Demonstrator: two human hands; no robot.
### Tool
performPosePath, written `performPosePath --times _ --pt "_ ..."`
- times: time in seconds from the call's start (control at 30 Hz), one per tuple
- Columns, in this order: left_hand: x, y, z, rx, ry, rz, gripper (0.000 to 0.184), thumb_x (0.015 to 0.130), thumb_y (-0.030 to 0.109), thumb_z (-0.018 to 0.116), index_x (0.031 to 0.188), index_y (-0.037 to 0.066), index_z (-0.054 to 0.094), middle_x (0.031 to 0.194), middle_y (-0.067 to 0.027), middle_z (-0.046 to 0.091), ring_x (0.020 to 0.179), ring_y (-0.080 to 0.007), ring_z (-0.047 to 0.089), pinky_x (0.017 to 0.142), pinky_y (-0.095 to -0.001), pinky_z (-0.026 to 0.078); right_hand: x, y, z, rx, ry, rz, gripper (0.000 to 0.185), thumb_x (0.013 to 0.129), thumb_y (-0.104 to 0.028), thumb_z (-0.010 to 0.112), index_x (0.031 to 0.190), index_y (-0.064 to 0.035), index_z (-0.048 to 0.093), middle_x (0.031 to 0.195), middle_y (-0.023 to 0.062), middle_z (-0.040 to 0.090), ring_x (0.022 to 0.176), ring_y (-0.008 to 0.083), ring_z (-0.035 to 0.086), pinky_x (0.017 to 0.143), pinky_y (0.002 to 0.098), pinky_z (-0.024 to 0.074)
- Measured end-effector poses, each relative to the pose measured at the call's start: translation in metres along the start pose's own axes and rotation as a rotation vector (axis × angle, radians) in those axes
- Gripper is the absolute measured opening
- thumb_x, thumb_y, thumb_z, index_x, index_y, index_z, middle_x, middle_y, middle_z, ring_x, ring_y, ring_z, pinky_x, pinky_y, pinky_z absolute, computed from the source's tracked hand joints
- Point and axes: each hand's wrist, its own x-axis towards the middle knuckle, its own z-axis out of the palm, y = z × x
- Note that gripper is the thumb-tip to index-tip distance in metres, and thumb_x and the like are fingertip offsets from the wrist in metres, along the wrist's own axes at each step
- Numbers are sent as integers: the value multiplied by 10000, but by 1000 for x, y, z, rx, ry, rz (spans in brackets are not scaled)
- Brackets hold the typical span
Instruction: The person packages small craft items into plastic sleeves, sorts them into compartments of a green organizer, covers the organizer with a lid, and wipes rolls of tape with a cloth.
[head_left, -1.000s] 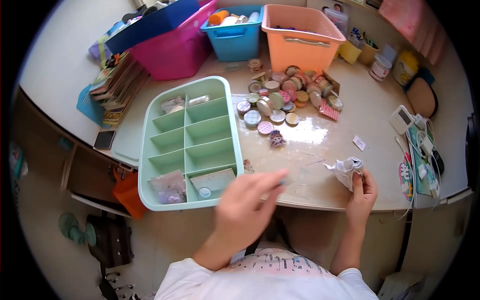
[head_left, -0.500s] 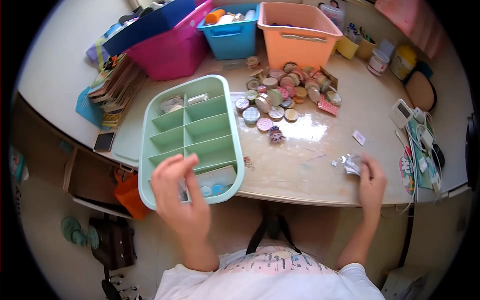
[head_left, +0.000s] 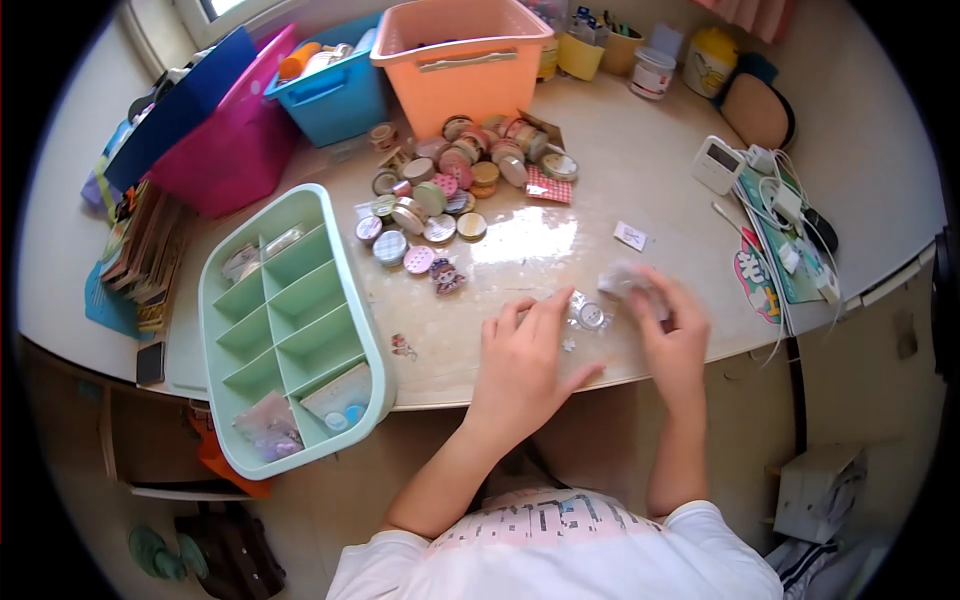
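My left hand is low over the front of the desk, its thumb spread away from its fingers. Its fingertips come close to a small clear packet with a round piece; whether they touch is unclear. My right hand pinches a whitish crumpled wrapper, blurred by motion, just beyond that packet. A tiny white scrap lies between the hands. To the left sits a mint-green divided box. Its near compartments hold a clear bag with purplish contents and a pale card with blue round pieces.
Many washi tape rolls lie heaped mid-desk, with a cartoon figure sticker in front. Peach, blue and magenta bins stand behind. A small white card lies beyond my right hand; tangled white cables are at right.
My left hand has left the green box and moved right, to the packet beside my right hand. The view has swung right. A packet with a round piece now shows between my hands.
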Motion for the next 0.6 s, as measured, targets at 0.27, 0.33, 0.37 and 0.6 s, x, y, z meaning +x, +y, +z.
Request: performPosePath --times 0.27,0.33,0.37,0.6 --pt "-6 -4 0 -27 -11 -18 824 825 273 875 1505 11 492 1323 -114 688 1253 -309 564 1036 -446 406 -3 9 -16 90 -633 -111 271 901 44 708 1136 -63 788 1171 135 781 1199 289 721 967 409 588" --pt "-8 -2 -1 -19 -20 -30 814 835 271 871 1508 12 492 1329 -113 687 1254 -305 565 1035 -444 406 5 13 9 -101 -372 -439 284 913 26 706 1170 -71 779 1234 124 765 1297 318 668 1103 455 525" --pt "-8 -2 -1 -4 -19 -40 805 845 268 867 1510 12 492 1334 -112 687 1254 -302 567 1033 -442 406 1 14 11 -44 -409 -388 313 929 4 698 1223 -84 762 1273 112 750 1312 333 652 1187 480 455" --pt "-10 -3 2 -27 15 -21 808 859 269 860 1525 12 481 1338 -115 680 1264 -299 567 1033 -444 405 2 17 7 -74 -372 -365 379 919 21 693 1279 -85 739 1285 125 736 1298 331 659 1167 477 484"
